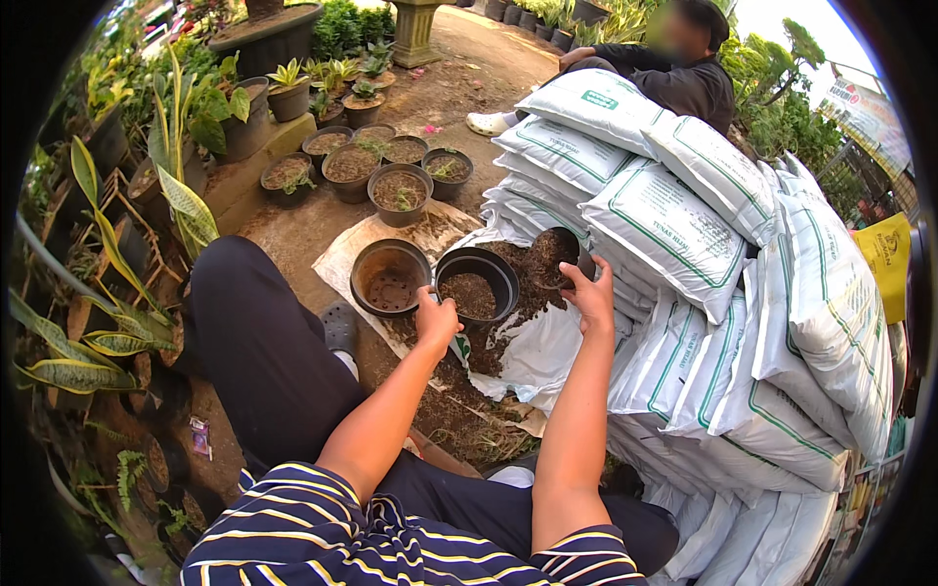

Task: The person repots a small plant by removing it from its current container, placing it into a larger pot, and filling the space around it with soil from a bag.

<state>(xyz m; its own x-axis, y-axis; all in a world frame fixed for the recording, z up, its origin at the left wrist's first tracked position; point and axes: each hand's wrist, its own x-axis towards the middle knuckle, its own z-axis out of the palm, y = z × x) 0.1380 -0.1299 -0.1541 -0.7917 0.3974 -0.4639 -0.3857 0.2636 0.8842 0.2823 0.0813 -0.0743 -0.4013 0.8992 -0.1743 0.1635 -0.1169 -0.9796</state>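
Note:
My left hand point(437, 320) grips the near right rim of a dark plastic plant pot point(392, 253), whose brown bottom shows drainage holes. Right beside it stands a black pot point(503, 286) partly filled with dark soil mix point(469, 293). With my right hand point(591, 291) I hold a smaller dark pot point(581, 253) by its side. That pot is tipped on its side, its mouth facing left, and soil point(548, 260) shows inside. Beneath it, loose potting soil point(513, 311) lies on an open white plastic sack point(538, 351).
Stacked white sacks point(667, 227) rise close on my right, with a seated person point(685, 73) behind them. Several soil-filled pots with small seedlings point(399, 192) stand ahead. Snake plants point(183, 205) line the left. My shoe point(339, 327) rests near the ground sheet point(344, 253).

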